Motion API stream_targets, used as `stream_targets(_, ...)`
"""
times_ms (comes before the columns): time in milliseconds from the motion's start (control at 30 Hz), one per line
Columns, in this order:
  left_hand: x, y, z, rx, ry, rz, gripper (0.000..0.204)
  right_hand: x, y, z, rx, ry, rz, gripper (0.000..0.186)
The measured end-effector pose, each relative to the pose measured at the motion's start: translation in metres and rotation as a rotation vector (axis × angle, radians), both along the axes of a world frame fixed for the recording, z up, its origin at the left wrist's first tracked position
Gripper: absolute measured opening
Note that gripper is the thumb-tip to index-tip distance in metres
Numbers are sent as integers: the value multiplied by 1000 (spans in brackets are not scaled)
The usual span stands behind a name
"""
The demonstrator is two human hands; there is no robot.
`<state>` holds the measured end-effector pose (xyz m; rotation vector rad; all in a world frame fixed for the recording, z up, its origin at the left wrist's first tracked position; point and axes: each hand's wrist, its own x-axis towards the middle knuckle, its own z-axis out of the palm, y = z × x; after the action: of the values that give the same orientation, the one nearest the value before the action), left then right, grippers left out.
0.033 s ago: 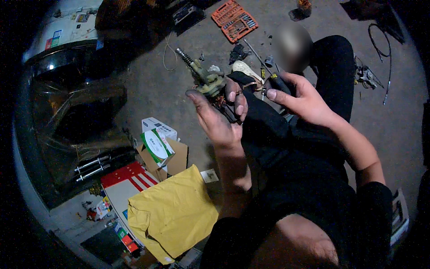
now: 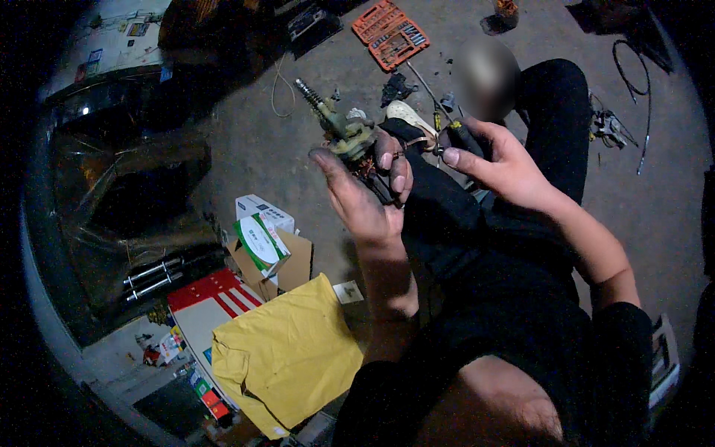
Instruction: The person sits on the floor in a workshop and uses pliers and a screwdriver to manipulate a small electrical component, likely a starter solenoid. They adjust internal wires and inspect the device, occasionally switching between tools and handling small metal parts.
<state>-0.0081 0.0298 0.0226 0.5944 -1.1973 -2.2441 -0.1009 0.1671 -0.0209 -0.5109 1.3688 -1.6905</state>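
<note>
Grey floor (image 2: 253, 156) backs a greenish mechanism (image 2: 351, 140) (spring-tipped, part coppery).

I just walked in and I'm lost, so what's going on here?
Someone's left hand grips a greenish mechanical part with a ridged shaft sticking out. Their right hand holds a screwdriver, pointing away and not touching the part. Beyond, an open orange tool case lies on the floor.

Greenish, grimy mech. part (image 2: 348, 135) w/ ridged metal shaft (image 2: 310, 97) sits tilted in L hand (image 2: 365, 195), shaft pointing fwd-L. Screwdriver (image 2: 459, 130), blk/yel. handle, is in R hand (image 2: 510, 160), shank fwd-L.
</note>
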Motion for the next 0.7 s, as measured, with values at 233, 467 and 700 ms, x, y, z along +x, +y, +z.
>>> stream_targets(233, 5, -1, 2, 105, 54, -50, 62, 5, -7, 5, -55, 98, -78, 48)
stream_targets(467, 6, 5, 3, -106, -120, 65, 69, 9, -5, 4, 4, 260, -256, 49)
stream_targets(700, 7, 8, -23, -381, -167, 269, 83, 19, -11, 31, -181, 345, -253, 29)
